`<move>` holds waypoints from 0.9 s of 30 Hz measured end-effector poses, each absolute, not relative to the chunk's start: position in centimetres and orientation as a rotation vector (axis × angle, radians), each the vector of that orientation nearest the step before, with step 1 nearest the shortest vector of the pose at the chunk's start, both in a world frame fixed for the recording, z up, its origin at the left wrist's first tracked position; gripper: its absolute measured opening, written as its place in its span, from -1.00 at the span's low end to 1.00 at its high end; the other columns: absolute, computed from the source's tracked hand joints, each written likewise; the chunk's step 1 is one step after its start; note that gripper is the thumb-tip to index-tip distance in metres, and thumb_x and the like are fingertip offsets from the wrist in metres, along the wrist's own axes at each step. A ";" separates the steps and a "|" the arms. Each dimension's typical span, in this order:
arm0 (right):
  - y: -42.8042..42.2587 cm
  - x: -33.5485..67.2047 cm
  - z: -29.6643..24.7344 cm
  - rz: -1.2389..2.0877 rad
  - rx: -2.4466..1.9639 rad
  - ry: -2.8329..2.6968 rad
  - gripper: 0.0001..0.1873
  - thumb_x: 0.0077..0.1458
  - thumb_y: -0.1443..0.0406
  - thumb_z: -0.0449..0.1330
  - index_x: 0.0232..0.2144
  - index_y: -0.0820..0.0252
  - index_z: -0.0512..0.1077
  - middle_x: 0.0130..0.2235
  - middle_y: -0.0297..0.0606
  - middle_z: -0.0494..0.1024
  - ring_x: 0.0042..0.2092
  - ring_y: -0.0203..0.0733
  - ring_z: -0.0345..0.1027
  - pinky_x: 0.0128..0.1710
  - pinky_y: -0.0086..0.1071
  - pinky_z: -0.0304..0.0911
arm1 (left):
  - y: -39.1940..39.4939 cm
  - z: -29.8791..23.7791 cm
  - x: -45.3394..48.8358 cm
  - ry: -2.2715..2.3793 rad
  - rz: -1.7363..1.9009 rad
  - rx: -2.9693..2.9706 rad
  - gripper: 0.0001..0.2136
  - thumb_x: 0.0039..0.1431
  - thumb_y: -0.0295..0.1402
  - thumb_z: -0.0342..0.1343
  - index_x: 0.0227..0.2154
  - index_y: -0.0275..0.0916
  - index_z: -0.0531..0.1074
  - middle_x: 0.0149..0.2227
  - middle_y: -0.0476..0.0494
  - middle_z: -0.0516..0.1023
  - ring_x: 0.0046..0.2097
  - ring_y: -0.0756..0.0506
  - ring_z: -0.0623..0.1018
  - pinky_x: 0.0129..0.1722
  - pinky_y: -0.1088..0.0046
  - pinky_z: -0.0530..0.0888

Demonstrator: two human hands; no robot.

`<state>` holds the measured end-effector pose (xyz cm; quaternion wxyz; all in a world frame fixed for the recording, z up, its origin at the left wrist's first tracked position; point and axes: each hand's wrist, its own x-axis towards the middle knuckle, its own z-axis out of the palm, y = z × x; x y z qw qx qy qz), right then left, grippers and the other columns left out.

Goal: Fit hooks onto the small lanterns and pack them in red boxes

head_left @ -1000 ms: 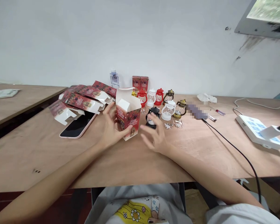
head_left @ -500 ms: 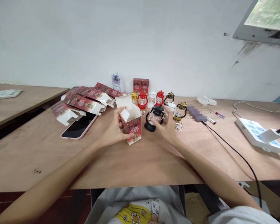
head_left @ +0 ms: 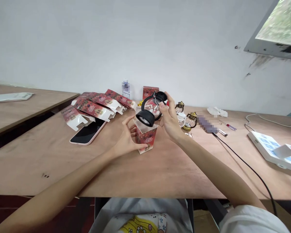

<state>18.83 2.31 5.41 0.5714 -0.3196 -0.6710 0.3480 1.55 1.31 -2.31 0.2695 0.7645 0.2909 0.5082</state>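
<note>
Holding up the right hand [head_left: 171,123], pinching a tilted, black, clear-bellied lantern [head_left: 150,106] in bent fingers, over a red patterned card box [head_left: 146,138] cupped by curled fingers of the left hand [head_left: 126,139].

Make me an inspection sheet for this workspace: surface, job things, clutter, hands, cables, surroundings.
Surface: wooden table, dark spots near the front left.
Job things: box standing with its top open; black lantern tilted over it; other lanterns behind, partly hidden; flat boxes piled at left.
Clutter: phone partly under the flat boxes, bottle, tissue.
Hands: left hand grips the box; right hand holds the black lantern.
Cables: black cable runs over the front edge; white cable behind the power strip.
Surroundings: wall behind, window at upper right, stain below it.
</note>
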 end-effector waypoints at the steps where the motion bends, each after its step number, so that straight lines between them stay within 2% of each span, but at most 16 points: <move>1: 2.7 19.0 5.1 0.778 -0.759 -1.580 -0.40 0.19 -0.08 -0.05 0.22 -0.12 -0.01 0.17 -0.26 0.30 0.15 -0.13 0.26 0.06 -0.12 0.33 | 1.3 -2.3 1.5 0.764 1.376 2.052 -0.10 -0.15 -0.34 0.36 0.13 0.04 -0.17 0.10 -0.28 0.28 -0.07 -0.24 0.55 -0.19 0.02 0.60; 4: 3.5 20.0 4.4 0.650 -0.779 -1.640 -0.28 0.10 -0.04 0.13 0.22 -0.07 -0.02 0.20 -0.19 0.25 0.17 -0.09 0.23 0.12 -0.13 0.27 | 1.0 -2.1 1.6 0.746 1.379 2.073 -0.21 -0.02 -0.30 0.28 0.13 0.03 -0.17 0.08 -0.21 0.33 -0.11 -0.18 0.58 -0.19 0.15 0.62; 7: 3.6 20.8 4.4 0.607 -0.777 -1.795 -0.25 0.00 0.02 0.26 0.17 -0.01 0.08 0.15 -0.17 0.31 0.13 -0.08 0.27 0.14 -0.14 0.21 | 0.8 -1.9 1.7 0.792 1.391 2.135 -0.25 0.04 -0.24 0.22 0.15 -0.02 -0.18 0.13 -0.21 0.29 -0.06 -0.17 0.56 -0.14 0.23 0.61; 9: 3.3 21.0 4.8 0.601 -0.778 -1.913 -0.26 -0.10 0.06 0.34 0.09 0.04 0.17 0.09 -0.18 0.37 0.08 -0.07 0.31 0.12 -0.13 0.21 | 0.9 -2.0 1.8 0.788 1.393 2.152 -0.21 0.01 -0.23 0.24 0.16 -0.03 -0.19 0.16 -0.27 0.26 -0.04 -0.19 0.55 -0.14 0.22 0.60; 13: 2.8 20.8 5.7 0.564 -0.794 -2.054 -0.33 -0.23 0.10 0.41 -0.08 0.08 0.25 -0.04 -0.22 0.45 -0.01 -0.05 0.36 0.00 -0.15 0.24 | 1.4 -2.3 1.6 0.720 1.360 2.093 -0.07 -0.11 -0.31 0.34 0.19 0.07 -0.22 0.13 -0.31 0.33 -0.04 -0.23 0.55 -0.18 0.06 0.59; 17: 2.9 20.5 5.6 0.423 -0.924 -2.122 -0.64 -0.16 0.18 0.38 -0.35 0.15 0.34 -0.28 -0.27 0.50 -0.21 -0.11 0.37 -0.17 -0.23 0.25 | 1.6 -2.4 1.4 0.684 1.314 2.075 0.02 -0.12 -0.33 0.35 0.25 0.10 -0.28 0.19 -0.35 0.26 0.06 -0.29 0.49 -0.12 -0.01 0.55; 19: 2.9 20.5 5.4 0.399 -0.965 -2.136 -0.73 -0.11 0.20 0.35 -0.41 0.18 0.36 -0.34 -0.29 0.51 -0.27 -0.16 0.37 -0.22 -0.28 0.24 | 1.6 -2.4 1.4 0.690 1.287 2.099 0.04 -0.09 -0.32 0.33 0.28 0.09 -0.34 0.24 -0.36 0.19 0.13 -0.32 0.42 -0.07 -0.01 0.53; 23: 2.6 20.8 5.6 0.462 -0.924 -2.226 -0.78 0.00 0.15 0.28 -0.41 0.20 0.45 -0.35 -0.29 0.56 -0.31 -0.21 0.41 -0.27 -0.35 0.22 | 1.5 -2.8 1.2 0.747 1.218 2.190 0.03 -0.03 -0.28 0.28 0.30 0.07 -0.42 0.27 -0.33 0.14 0.17 -0.31 0.37 0.03 -0.04 0.45; 27: 2.5 21.6 5.9 0.613 -0.849 -2.219 -0.71 0.22 0.21 0.01 -0.30 0.19 0.51 -0.23 -0.25 0.60 -0.14 -0.18 0.45 -0.08 -0.30 0.24 | 1.5 -3.3 1.2 0.801 1.201 2.263 -0.01 0.02 -0.27 0.24 0.31 0.04 -0.40 0.26 -0.28 0.17 0.14 -0.29 0.39 0.06 -0.05 0.42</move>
